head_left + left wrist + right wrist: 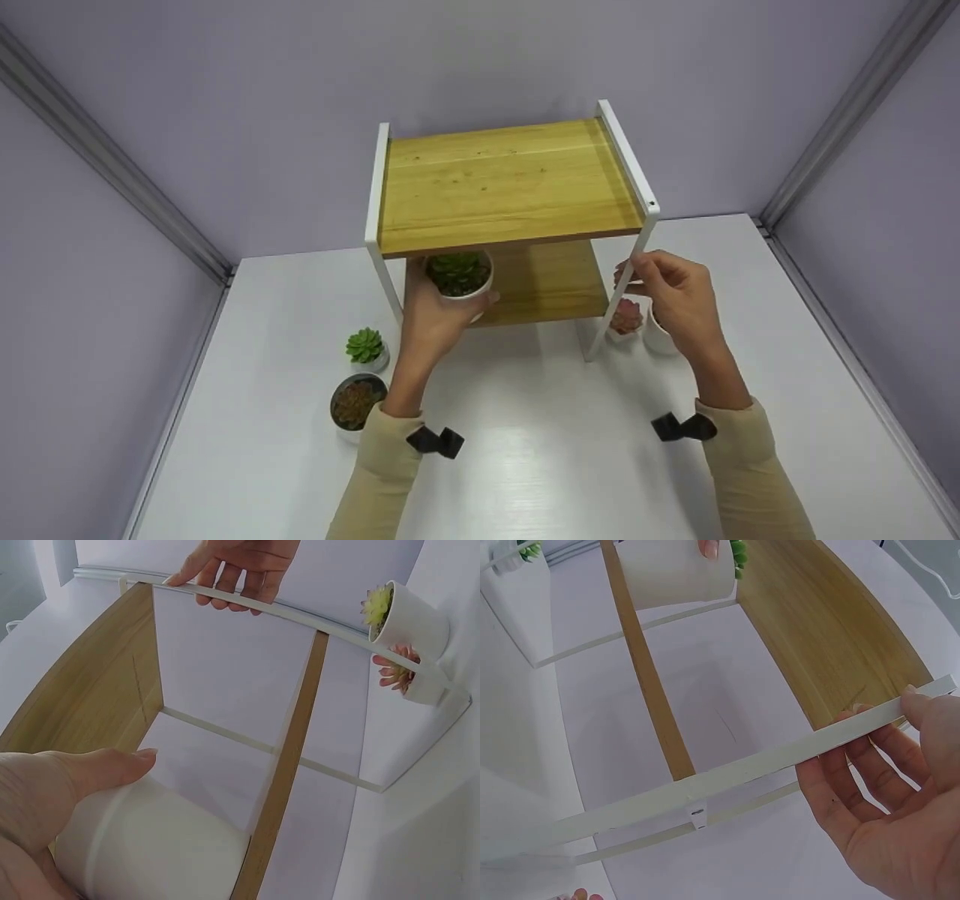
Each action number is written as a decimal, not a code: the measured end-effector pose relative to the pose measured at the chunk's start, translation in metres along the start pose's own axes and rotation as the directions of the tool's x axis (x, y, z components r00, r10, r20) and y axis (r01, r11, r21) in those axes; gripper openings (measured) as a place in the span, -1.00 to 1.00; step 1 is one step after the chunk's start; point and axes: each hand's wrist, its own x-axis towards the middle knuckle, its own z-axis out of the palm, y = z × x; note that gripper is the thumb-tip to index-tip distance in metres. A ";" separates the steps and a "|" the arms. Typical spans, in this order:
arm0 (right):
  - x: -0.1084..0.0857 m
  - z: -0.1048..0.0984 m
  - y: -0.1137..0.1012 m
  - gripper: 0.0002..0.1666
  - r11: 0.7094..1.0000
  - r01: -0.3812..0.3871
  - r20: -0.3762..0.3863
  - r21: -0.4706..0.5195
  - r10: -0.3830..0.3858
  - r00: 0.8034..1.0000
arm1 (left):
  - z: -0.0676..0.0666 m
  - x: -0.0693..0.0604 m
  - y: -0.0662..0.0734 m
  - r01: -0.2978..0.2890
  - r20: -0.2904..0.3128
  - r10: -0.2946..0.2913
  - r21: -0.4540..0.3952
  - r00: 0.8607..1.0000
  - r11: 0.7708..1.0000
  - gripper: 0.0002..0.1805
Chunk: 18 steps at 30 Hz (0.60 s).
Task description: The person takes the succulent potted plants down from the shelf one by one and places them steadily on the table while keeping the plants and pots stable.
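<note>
My left hand (442, 311) grips a white pot (165, 840) from its left side, thumb along the rim. A green succulent (457, 271) fills this pot. It is between the two wooden boards of a small shelf, at the left of the lower board (540, 281); its base appears to meet that board in the right wrist view. My right hand (679, 300) holds the shelf's white right front post (742, 769) just under the upper board (510, 187), with thumb and fingertips on it. The hand partly hides a white pot (658, 334) behind it.
Left of the shelf stand a small bright green succulent (365, 346) and a reddish-brown plant in a round pot (358, 403), near the left forearm. A pink succulent (626, 318) sits by the right post's foot. Walls border the white table (510, 480) at the back and sides.
</note>
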 end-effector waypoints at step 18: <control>0.001 -0.002 0.004 -0.62 0.999 -0.015 -0.014 0.033 0.016 1.000 | -0.001 -0.002 0.008 0.055 0.016 -0.055 0.031 0.998 0.998 0.34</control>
